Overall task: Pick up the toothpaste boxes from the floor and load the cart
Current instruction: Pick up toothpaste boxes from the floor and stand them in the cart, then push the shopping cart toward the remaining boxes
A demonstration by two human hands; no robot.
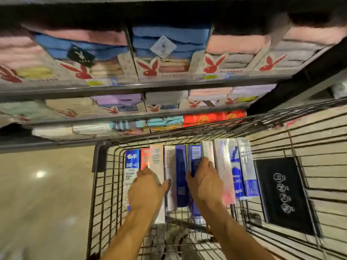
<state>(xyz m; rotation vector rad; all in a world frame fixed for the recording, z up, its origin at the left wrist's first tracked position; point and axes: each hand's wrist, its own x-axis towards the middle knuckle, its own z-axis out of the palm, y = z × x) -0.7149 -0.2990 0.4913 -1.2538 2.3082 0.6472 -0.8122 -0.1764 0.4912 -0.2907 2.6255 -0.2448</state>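
Note:
Several toothpaste boxes lie side by side on the bottom of the black wire cart [101,184], long sides touching. My left hand [145,190] rests on the boxes at the left of the row, fingers over a white box [156,156] and a red one [145,158]. A blue and white box [132,162] lies at the far left. My right hand [203,182] grips a dark blue box [195,154] near the middle, thumb on its left side and fingers on its right. Silver and blue boxes [235,169] fill the right of the row.
A black sign panel [281,194] hangs on the cart's right wall. Store shelves [131,87] with boxed towels stand just beyond the cart's far end. Glossy beige floor [43,194] lies to the left of the cart.

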